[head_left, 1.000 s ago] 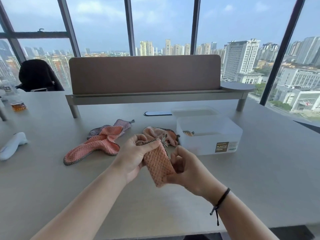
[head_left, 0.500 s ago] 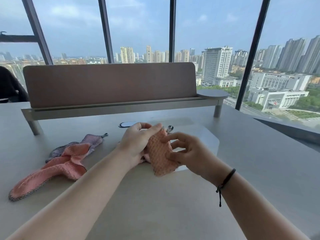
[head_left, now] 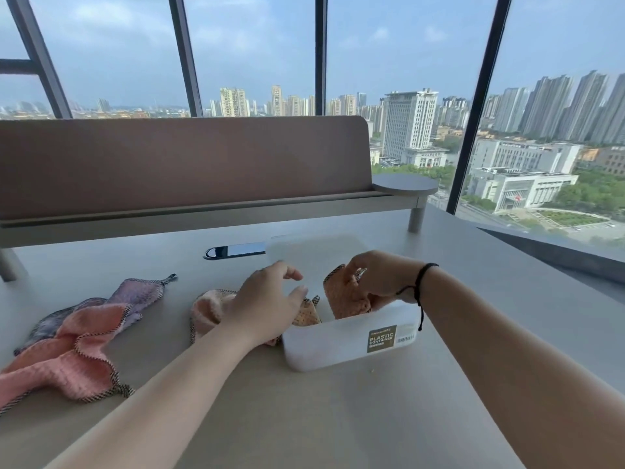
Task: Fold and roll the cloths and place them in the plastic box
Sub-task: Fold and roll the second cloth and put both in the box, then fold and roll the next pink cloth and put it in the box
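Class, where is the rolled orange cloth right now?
In the head view, the rolled orange cloth is right of centre, held by the right hand inside the plastic box.

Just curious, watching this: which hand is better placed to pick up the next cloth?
The left hand. It is open, right over the crumpled pink cloth beside the plastic box; the right hand holds the rolled cloth in it.
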`<action>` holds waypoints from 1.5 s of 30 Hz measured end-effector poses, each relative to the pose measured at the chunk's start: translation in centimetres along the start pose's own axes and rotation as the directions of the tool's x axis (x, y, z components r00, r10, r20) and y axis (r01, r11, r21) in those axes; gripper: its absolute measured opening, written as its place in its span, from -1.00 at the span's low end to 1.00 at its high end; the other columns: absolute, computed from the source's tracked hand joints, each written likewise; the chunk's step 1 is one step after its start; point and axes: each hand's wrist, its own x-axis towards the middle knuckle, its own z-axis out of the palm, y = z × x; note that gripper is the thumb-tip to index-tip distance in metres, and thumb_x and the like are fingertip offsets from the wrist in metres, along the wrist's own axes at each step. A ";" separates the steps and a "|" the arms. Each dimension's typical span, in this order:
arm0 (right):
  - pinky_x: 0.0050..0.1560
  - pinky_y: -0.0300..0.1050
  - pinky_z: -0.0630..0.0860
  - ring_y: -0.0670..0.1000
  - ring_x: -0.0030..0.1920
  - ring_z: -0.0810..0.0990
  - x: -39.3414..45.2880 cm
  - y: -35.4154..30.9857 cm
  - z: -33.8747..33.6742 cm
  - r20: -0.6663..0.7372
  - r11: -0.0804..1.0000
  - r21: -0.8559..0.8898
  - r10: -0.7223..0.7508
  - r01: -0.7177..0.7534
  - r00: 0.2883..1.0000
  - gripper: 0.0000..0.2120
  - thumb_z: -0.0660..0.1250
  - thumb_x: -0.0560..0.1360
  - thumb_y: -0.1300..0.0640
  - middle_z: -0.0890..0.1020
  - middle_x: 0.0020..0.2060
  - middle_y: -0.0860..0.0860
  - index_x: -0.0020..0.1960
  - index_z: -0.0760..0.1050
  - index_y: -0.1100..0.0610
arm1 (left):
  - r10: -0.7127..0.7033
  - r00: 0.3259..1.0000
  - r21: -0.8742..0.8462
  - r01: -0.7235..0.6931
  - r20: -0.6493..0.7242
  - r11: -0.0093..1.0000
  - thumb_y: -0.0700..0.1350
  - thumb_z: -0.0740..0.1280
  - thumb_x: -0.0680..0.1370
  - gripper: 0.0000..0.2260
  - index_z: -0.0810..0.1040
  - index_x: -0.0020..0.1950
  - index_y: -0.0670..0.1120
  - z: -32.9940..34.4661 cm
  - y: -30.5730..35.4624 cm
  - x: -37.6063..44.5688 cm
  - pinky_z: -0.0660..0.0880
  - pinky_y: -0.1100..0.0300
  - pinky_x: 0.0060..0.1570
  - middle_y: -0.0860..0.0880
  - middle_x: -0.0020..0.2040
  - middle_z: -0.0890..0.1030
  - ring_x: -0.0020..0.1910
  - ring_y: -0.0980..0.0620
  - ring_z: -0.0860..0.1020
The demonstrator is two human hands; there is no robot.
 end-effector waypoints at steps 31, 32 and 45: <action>-0.10 -0.05 0.57 0.00 -0.13 0.57 -2.2 -4.6 2.5 -0.468 0.910 -0.322 -0.392 0.260 0.792 -0.90 0.32 0.52 0.11 0.62 -0.25 -0.09 -0.04 0.61 -0.01 | -0.062 0.997 0.180 0.054 0.039 0.982 0.09 0.29 0.55 -0.67 0.51 0.28 0.05 0.6 -9.8 -3.4 0.41 0.12 0.25 0.08 0.19 0.59 0.28 0.02 0.49; -0.11 -0.07 0.56 -0.01 -0.16 0.55 -2.8 -5.3 3.6 -0.462 0.896 -0.314 -0.433 0.314 0.774 -0.89 0.31 0.52 0.13 0.60 -0.31 -0.13 -0.03 0.61 0.00 | -0.068 0.994 0.210 0.049 0.081 0.977 0.14 0.31 0.54 -0.58 0.47 0.36 0.06 0.5 -10.2 -4.1 0.41 0.09 0.30 0.11 0.24 0.57 0.33 0.04 0.47; 0.10 0.02 0.49 0.11 0.16 0.54 -5.9 -6.3 23.0 -0.092 0.720 -0.481 -0.610 0.501 0.787 -0.61 0.21 0.45 0.02 0.53 0.17 -0.03 0.27 0.42 -0.06 | -0.015 0.993 0.060 0.022 -0.116 0.998 0.03 0.34 0.47 -0.76 0.54 0.14 0.14 -4.7 -13.4 -12.1 0.57 0.13 -0.11 0.17 -0.07 0.70 -0.04 0.14 0.65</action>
